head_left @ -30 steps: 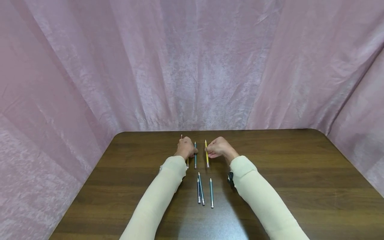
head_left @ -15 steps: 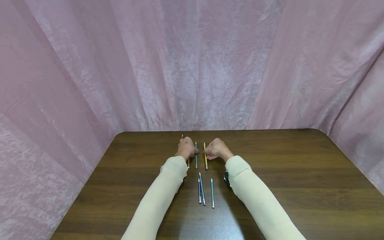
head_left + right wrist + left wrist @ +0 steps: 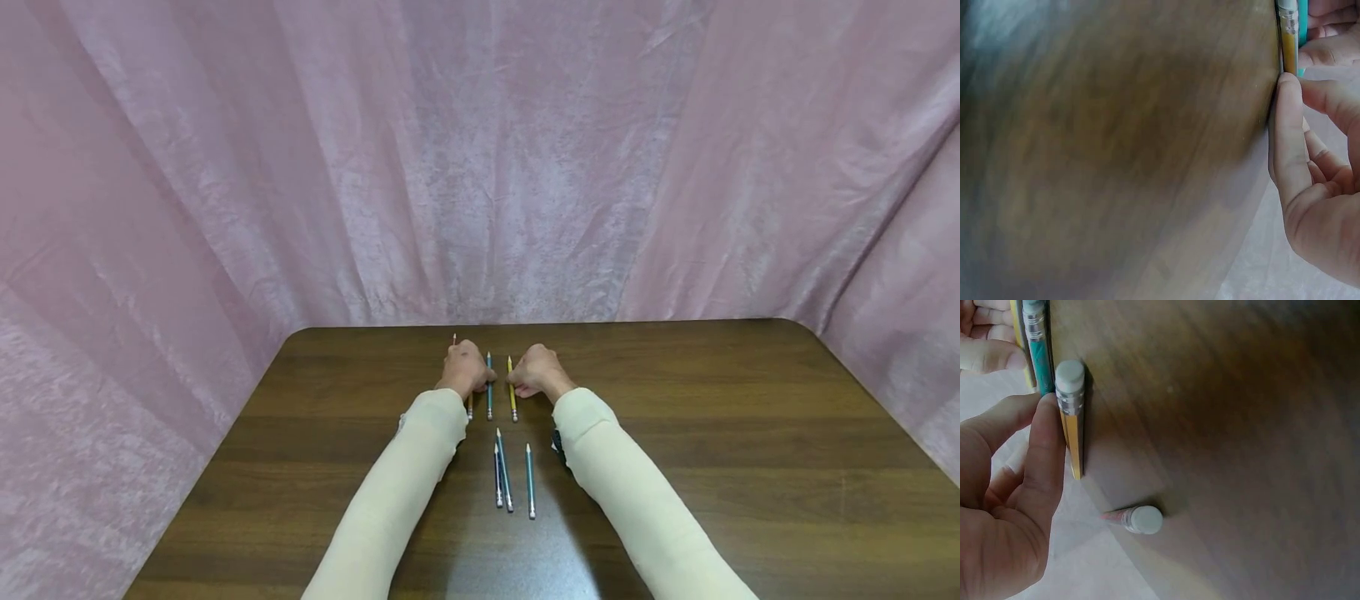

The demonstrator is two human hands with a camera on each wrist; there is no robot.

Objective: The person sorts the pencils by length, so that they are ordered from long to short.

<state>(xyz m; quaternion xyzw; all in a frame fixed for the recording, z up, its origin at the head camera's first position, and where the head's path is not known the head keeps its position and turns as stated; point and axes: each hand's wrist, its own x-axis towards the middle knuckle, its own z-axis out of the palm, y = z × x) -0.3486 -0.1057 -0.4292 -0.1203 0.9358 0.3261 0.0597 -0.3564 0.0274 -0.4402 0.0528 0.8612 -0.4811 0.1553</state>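
Note:
My left hand pinches a teal pencil between thumb and finger, near the far edge of the table. Just right of it, my right hand pinches a yellow pencil; a narrow gap separates the two pencils. Both point away from me, erasers toward me. An orange-yellow pencil lies beside my left fingers in the left wrist view, mostly hidden under that hand in the head view. Farther left is a reddish pencil with a white eraser, only its tip showing past the hand in the head view.
Closer to me lie a dark blue pencil and a blue-grey pencil, nearly touching. A teal-green pencil lies to their right. The brown wooden table ends at a pink curtain.
My right hand has moved left with the yellow pencil, narrowing the gap to the teal pencil. My left hand has stayed almost in place.

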